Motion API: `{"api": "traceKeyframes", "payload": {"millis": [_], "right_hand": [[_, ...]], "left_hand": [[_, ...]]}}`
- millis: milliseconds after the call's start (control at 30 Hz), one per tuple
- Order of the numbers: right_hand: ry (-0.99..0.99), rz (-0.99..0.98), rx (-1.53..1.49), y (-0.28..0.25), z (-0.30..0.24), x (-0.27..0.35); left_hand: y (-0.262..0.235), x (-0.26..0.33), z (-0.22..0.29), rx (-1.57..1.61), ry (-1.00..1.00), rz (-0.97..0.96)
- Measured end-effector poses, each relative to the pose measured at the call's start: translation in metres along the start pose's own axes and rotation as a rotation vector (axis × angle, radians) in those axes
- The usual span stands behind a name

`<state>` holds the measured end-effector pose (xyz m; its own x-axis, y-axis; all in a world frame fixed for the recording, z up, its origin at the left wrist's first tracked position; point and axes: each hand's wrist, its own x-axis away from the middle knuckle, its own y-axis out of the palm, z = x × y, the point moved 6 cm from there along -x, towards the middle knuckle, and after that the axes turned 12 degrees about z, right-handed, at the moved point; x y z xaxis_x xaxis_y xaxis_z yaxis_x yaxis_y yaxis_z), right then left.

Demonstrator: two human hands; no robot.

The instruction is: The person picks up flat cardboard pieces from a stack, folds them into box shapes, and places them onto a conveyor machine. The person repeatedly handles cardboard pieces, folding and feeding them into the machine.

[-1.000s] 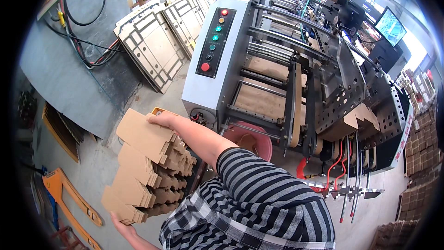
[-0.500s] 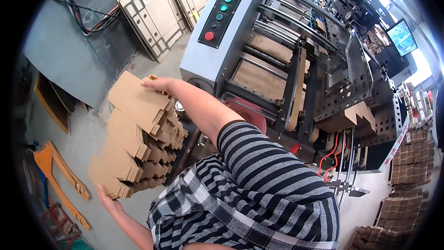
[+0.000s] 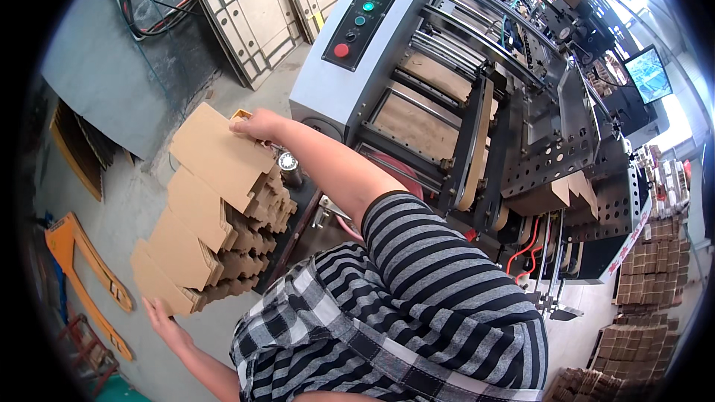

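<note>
A fanned row of flat brown cardboard cartons [image 3: 190, 208] lies in overlapping bundles in front of me, at the left. Their notched edges face my body. At the far end, my right hand [image 3: 257, 126] is closed on the edge of the uppermost bundle, its fingers curled at the corner. My left hand [image 3: 165, 321] rests against the near end of the row, fingers stretched out and partly hidden by the cardboard. Beside the notched edges stands a small round metal part with a dial-like top [image 3: 288, 165].
A large machine [image 3: 447, 104] with rails, belts and a button panel [image 3: 370, 11] fills the right side. Cut-out boards [image 3: 249, 18] lean at the back. Orange pallet-truck forks [image 3: 86, 275] lie at left. Stacked cardboard [image 3: 652, 275] stands far right; a screen [image 3: 648, 74] hangs above.
My right hand's fingers have curled more at the carton edge. The cartons sit slightly further left in the view, with more of the dial-topped part showing. My left hand remains at the near end.
</note>
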<state>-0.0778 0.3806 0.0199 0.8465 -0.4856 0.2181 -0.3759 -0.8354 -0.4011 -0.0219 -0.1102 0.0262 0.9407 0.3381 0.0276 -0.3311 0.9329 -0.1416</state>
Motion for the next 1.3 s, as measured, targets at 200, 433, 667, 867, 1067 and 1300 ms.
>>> {"api": "traceKeyframes", "payload": {"millis": [200, 433, 667, 867, 1067, 1300], "right_hand": [[0.059, -0.029, 0.023, -0.009, 0.004, 0.003], [0.173, -0.062, -0.037, 0.010, 0.001, -0.004], [0.218, -0.213, -0.102, 0.011, -0.010, 0.011], [0.228, -0.128, -0.054, 0.016, 0.005, 0.000], [0.256, -0.150, -0.145, 0.009, -0.020, 0.024], [0.121, -0.097, -0.188, 0.004, -0.026, 0.021]], "left_hand": [[0.001, 0.012, -0.004, 0.070, -0.039, 0.005], [0.006, -0.025, -0.026, 0.077, -0.187, -0.026], [0.014, -0.018, -0.023, -0.032, -0.098, -0.073], [0.017, -0.025, -0.028, 0.141, -0.298, -0.084], [0.013, -0.027, -0.031, 0.116, -0.239, -0.140], [0.012, -0.022, -0.030, 0.122, -0.238, -0.119]]}}
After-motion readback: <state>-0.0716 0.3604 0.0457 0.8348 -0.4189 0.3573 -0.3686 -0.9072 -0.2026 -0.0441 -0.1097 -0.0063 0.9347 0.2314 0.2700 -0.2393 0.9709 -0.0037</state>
